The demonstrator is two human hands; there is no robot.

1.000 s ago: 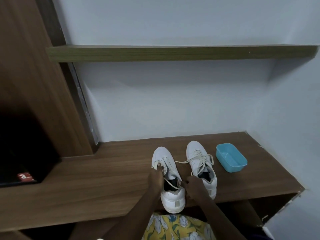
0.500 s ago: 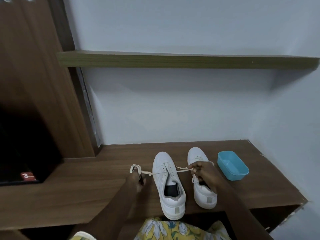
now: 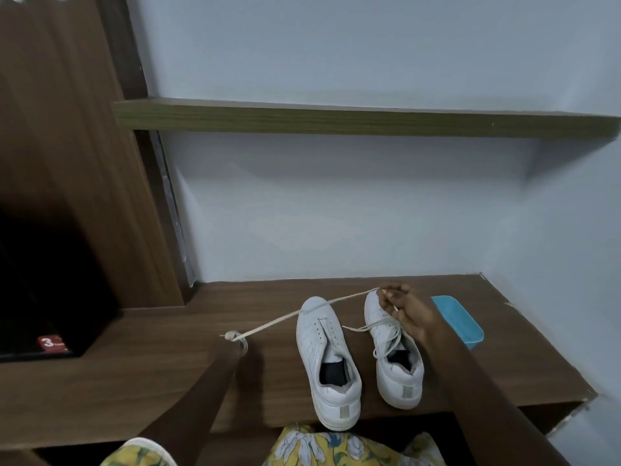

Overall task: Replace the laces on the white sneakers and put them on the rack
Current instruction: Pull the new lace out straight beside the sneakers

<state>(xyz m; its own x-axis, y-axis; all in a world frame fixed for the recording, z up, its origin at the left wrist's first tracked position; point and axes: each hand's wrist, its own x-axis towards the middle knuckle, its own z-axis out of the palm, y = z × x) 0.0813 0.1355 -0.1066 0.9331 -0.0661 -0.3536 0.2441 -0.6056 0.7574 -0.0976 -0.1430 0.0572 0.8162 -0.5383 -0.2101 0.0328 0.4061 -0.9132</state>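
Wood-grain bench (image 3: 134, 381), smooth pale wall (image 3: 336, 213). Cream lace (image 3: 268, 326) taut: my left hand (image 3: 230, 353) grips coiled end, right hand (image 3: 405, 311) pinches other, well apart.

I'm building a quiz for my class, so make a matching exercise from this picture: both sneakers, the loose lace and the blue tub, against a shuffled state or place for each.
1. left sneaker
2. right sneaker
3. loose lace
4. blue tub

A. stretched between left hand and right hand
B. to the right of both sneakers
C. eyelets empty
D. laced

Pairs: 1-C, 2-D, 3-A, 4-B
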